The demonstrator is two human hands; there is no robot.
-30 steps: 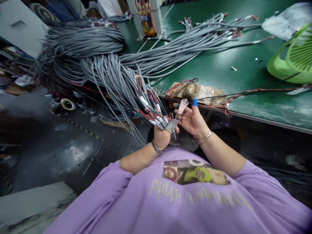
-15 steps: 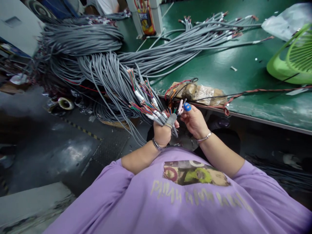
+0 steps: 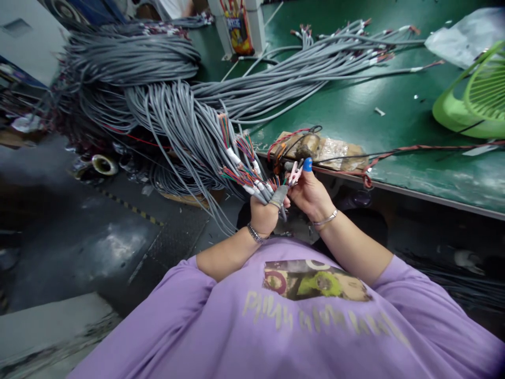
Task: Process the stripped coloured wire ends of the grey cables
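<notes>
Blue thumb cover [image 3: 307,164] on my right hand [image 3: 314,200] tipped upright since half second ago. Same hand pinches pink clip [image 3: 295,173], close beside my left hand [image 3: 263,217], clasped round grey cables [image 3: 265,195]; coloured wires [image 3: 225,130] splay from ends, near edge of green bench [image 3: 402,113].

I see a passable lane over the green tabletop [image 3: 347,111] between the spread cables [image 3: 300,76] and the cardboard [image 3: 352,149]; that cardboard and a red wire [image 3: 414,147] lie just ahead of the right hand [image 3: 312,198]; the green fan [image 3: 453,115] closes the lane's right end; the grey bundle [image 3: 173,116] blocks the left hand [image 3: 265,217] leftward.
</notes>
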